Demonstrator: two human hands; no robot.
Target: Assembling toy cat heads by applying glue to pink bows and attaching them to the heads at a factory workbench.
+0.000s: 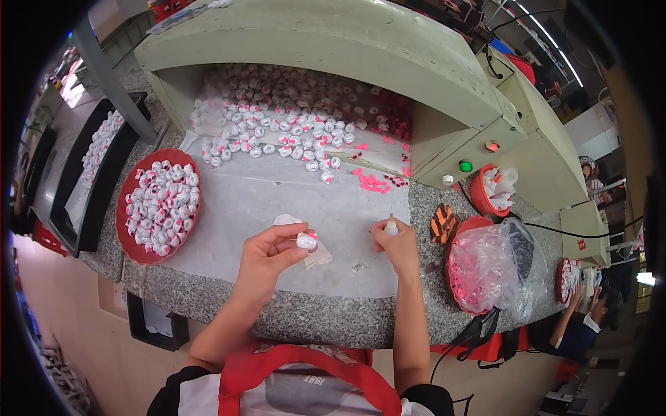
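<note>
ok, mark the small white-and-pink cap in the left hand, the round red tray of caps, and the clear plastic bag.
small white-and-pink cap (306, 240), head view, top face
round red tray (125, 234), head view, left rim
clear plastic bag (485, 267), head view, middle

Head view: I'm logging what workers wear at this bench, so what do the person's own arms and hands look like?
Both forearms are bare, and the left hand and right hand wear no gloves; no rings or watch show. Short dark sleeves end above the elbows, over a light top with red apron straps.

Head-worn view, steeply down, close
</note>
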